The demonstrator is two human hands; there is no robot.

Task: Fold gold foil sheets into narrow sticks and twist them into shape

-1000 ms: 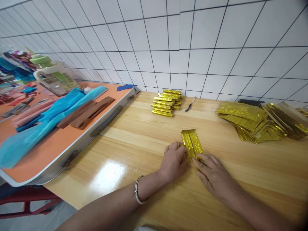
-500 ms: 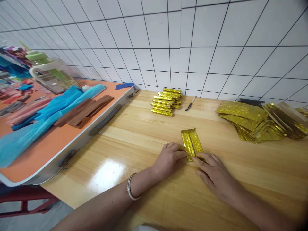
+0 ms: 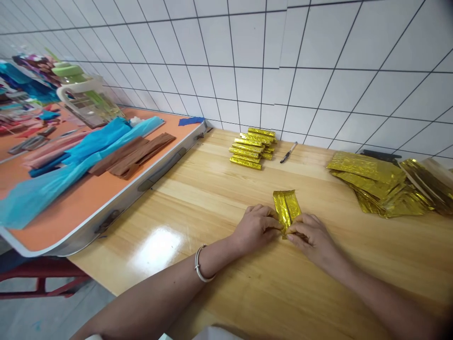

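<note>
A narrow folded gold foil sheet (image 3: 287, 208) lies on the wooden table (image 3: 219, 203) in front of me. My left hand (image 3: 255, 227) pinches its near left end, fingers curled. My right hand (image 3: 310, 237) grips the near right end, fingers bent over the foil. The near end of the foil is hidden under my fingers. A bracelet circles my left wrist.
A stack of folded gold foil strips (image 3: 251, 148) and a pen (image 3: 288, 152) lie near the tiled wall. A heap of loose gold foil sheets (image 3: 382, 184) sits at the right. An orange table (image 3: 71, 203) on the left carries blue and brown paper (image 3: 106, 151).
Both hands have closed in on the foil's near end; my right fingers went from lying flat to curling over it. The view shifted slightly.
</note>
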